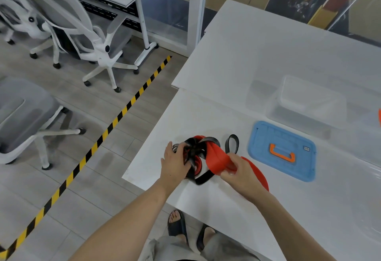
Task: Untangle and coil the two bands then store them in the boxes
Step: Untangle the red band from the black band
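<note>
A wide red band [218,157] and a narrow black band [195,149] lie knotted together near the front left corner of the white table [226,44]. My left hand [175,162] grips the black loops of the tangle. My right hand [240,171] pinches a fold of the red band, whose tail runs on under my right wrist. One black loop [232,143] sticks out behind the tangle. A clear plastic box [309,102] stands open at the back right, and its blue lid [282,150] with an orange handle lies flat in front of it.
The table's left edge drops to a floor with yellow-black tape [123,112]. White office chairs [68,24] stand to the left. An orange item [379,116] shows at the right border. My feet in black sandals [177,225] are under the table's front edge.
</note>
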The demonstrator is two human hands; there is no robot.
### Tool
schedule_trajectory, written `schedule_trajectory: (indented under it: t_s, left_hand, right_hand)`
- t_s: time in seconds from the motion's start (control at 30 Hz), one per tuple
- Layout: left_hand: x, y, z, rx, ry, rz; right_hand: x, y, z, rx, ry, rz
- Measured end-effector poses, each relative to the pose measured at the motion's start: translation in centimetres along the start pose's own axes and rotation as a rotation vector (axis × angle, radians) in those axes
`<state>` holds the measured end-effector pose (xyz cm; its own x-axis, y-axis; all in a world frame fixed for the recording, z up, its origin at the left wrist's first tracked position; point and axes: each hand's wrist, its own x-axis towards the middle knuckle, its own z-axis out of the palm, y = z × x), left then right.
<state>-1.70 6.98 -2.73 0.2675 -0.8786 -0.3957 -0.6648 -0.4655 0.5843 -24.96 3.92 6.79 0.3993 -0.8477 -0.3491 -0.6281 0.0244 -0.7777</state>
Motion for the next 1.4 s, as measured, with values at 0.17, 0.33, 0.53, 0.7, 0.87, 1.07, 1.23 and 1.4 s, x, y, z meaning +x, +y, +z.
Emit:
schedule_trajectory:
  t_s: [0.17,0.33,0.53,0.7,0.87,1.07,1.23,1.4]
  left_hand:
    - [0.9,0.8,-2.6,-0.238,0.182,-0.01]
    - [2.1,-0.8,-4.7,-0.149,0.121,0.026]
    - [1.1,-0.1,-1.5,0.121,0.054,0.122]
    - [-0.1,1.9,1.5,0.259,-0.127,0.196]
    - [0.4,2.0,2.7,0.251,-0.025,0.111]
    - [3.1,3.0,0.2,-0.387,0.229,-0.118]
    - [3.5,0.6,-3.3,-0.399,0.213,-0.173]
    - [2.2,-1.2,-2.5,-0.275,0.154,-0.164]
  right_hand:
    - [0.8,3.1,0.8,-0.246,-0.117,0.138]
    - [1.9,5.4,1.9,-0.426,-0.064,0.146]
    - [3.5,4.5,4.0,-0.5,-0.02,0.159]
    - [4.8,3.9,5.1,-0.511,0.059,0.173]
    - [4.0,4.7,4.0,-0.446,0.021,0.066]
    - [1.8,5.6,2.0,-0.341,0.066,0.112]
    - [0.3,6.5,1.5,-0.446,-0.12,0.197]
    - [0.5,6.0,2.8,-0.58,-0.261,0.208]
